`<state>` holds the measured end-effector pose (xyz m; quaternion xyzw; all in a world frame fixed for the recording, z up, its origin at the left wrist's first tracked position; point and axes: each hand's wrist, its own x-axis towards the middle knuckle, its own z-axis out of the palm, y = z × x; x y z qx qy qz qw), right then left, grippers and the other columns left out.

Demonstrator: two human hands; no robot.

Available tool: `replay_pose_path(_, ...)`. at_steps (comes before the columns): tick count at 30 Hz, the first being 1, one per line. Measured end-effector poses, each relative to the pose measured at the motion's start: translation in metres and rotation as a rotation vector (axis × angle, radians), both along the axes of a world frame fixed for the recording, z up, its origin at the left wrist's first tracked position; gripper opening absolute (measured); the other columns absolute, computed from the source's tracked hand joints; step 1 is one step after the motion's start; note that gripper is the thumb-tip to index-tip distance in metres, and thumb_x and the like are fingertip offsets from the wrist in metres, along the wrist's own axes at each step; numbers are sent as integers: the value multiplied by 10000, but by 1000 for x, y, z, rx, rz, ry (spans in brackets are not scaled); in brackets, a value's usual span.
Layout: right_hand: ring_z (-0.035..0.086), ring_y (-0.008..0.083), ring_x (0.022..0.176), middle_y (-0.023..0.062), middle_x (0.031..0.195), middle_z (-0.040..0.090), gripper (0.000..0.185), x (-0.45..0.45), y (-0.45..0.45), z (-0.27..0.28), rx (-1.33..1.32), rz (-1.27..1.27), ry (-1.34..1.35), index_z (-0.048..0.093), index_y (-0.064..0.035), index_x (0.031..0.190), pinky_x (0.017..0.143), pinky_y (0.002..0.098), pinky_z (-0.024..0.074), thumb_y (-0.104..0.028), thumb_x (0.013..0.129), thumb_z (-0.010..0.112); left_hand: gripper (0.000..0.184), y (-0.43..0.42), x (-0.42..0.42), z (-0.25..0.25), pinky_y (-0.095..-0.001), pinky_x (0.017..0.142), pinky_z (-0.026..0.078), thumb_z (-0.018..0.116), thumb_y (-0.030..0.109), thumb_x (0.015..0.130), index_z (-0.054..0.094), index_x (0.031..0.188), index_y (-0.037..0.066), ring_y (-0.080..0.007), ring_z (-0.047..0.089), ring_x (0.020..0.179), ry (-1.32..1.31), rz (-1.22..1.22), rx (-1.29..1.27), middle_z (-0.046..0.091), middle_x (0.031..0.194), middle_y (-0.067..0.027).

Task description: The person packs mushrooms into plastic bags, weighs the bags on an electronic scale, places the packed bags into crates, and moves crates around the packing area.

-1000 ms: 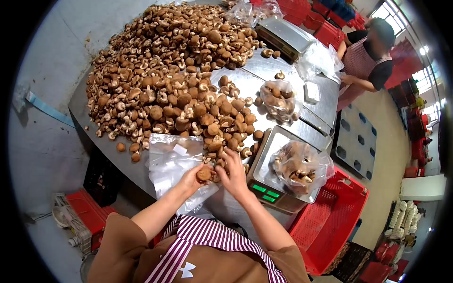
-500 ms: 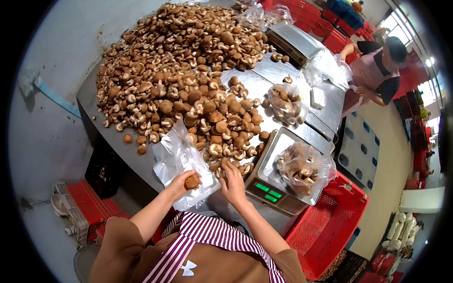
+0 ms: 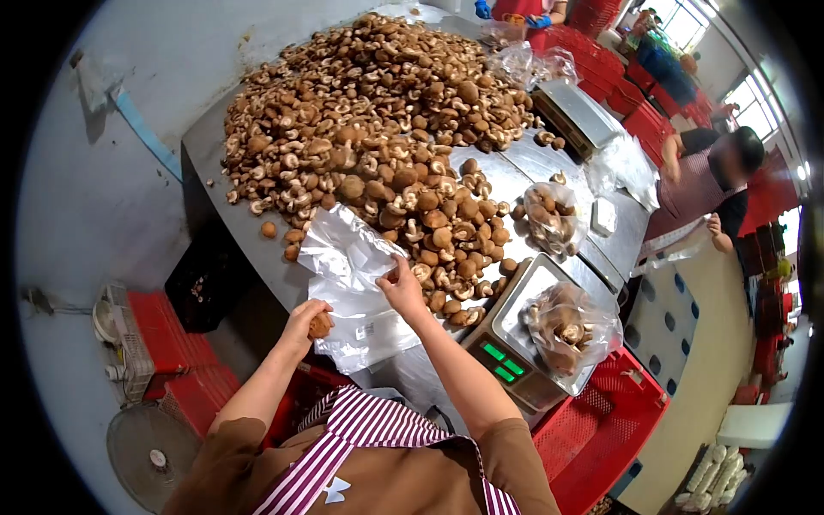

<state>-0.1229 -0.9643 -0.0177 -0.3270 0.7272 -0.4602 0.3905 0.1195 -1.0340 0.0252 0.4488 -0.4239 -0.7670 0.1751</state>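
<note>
My left hand (image 3: 307, 326) is closed around a brown shiitake mushroom (image 3: 320, 325), at the near left side of a clear plastic bag (image 3: 365, 330). The bag lies flat over the table's front edge, beside the mushroom pile (image 3: 360, 129). At the bag's upper right edge is my right hand (image 3: 402, 287), its thumb and fingertips pinching the thin plastic. Loose mushrooms lie just beyond those fingers. To the right, a digital scale (image 3: 500, 365) with lit green digits carries a filled bag of mushrooms (image 3: 566, 326).
Another filled bag (image 3: 551, 219) lies on the metal table (image 3: 506, 159) behind the scale. A second scale (image 3: 579, 116) stands farther back. Below right sits a red crate (image 3: 592, 421). A co-worker (image 3: 699, 180) stands at the right; another person's blue-gloved hands (image 3: 539, 21) show at the back.
My right hand has left the mushrooms at the pile's near edge and moved onto the bag. The mushroom stays in my left hand. My view has shifted, bringing the blue-gloved hands into sight.
</note>
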Motion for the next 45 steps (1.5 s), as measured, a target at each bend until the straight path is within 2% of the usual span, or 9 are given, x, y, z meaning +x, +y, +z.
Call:
replay_pose_path(4, 600, 312, 918, 113, 909, 685, 345, 21, 16, -12, -224, 141, 434, 657, -62, 1132, 826, 412, 482, -64, 788, 674, 213, -27, 16, -2, -260, 639, 456, 595, 240, 937, 622, 950, 29, -147, 605, 716, -31, 237, -327, 659, 858, -83)
replay_pose_path(8, 578, 331, 899, 96, 885, 637, 198, 29, 37, -6, -330, 334, 698, 655, -63, 921, 798, 436, 481, -28, 726, 643, 523, -88, 17, -23, -268, 744, 455, 619, 259, 931, 465, 1376, 32, -141, 595, 793, -83, 329, -501, 639, 1044, -59)
replay_pose_path(12, 579, 326, 912, 91, 867, 619, 44, 36, 57, -26, -214, 479, 756, 590, -65, 797, 791, 448, 475, -52, 755, 596, 621, -123, -14, -38, -312, 634, 492, 687, 269, 881, 421, 1423, 125, -138, 607, 777, -117, 154, -45, 600, 1003, -31)
replay_pose_path(22, 553, 314, 876, 127, 959, 562, 256, -30, 55, 17, -196, 62, 996, 631, -56, 1021, 740, 432, 454, -39, 766, 643, 437, -72, -33, -32, -245, 482, 447, 747, 213, 830, 561, 1206, 91, -132, 544, 492, -42, -524, 33, 548, 606, 15)
replay_pose_path(26, 548, 316, 943, 130, 1060, 557, 450, -39, 48, 19, -165, 112, 1128, 572, -77, 1224, 805, 431, 436, -82, 785, 671, 608, -20, 11, -70, -350, 702, 553, 727, 139, 761, 543, 1340, 128, -234, 676, 817, -152, -818, -920, 629, 1171, -96)
replay_pose_path(29, 558, 318, 976, 132, 1106, 561, 522, -42, 46, -9, -80, 192, 1126, 543, -83, 1278, 815, 433, 437, -109, 778, 691, 607, 17, 13, -34, -409, 755, 570, 665, 168, 753, 571, 1345, 265, -320, 681, 887, -438, -1165, -1133, 473, 1438, -117)
replay_pose_path(36, 597, 348, 863, 140, 1053, 616, 455, -8, 28, 32, -434, -28, 784, 560, -74, 1198, 754, 444, 480, -9, 767, 693, 491, 46, 24, -59, -432, 762, 564, 672, 172, 781, 637, 1268, 221, -337, 667, 904, -544, -1181, -1131, 392, 1468, -156)
replay_pose_path(40, 439, 345, 1327, 132, 1417, 491, 523, 43, 48, -5, 5, 576, 1171, 496, -148, 1371, 1086, 500, 341, -89, 856, 567, 460, 44, 15, -55, -415, 819, 553, 682, 172, 775, 656, 1233, 197, -334, 674, 897, -518, -1110, -1101, 484, 1398, -156)
replay_pose_path(45, 404, 374, 1351, 142, 1460, 451, 503, 52, 90, -25, 15, 448, 883, 538, -151, 1344, 1120, 516, 303, -51, 851, 543, 397, 43, 24, -28, -384, 796, 561, 703, 158, 777, 680, 1173, 157, -294, 679, 899, -418, -843, -936, 514, 1409, -94)
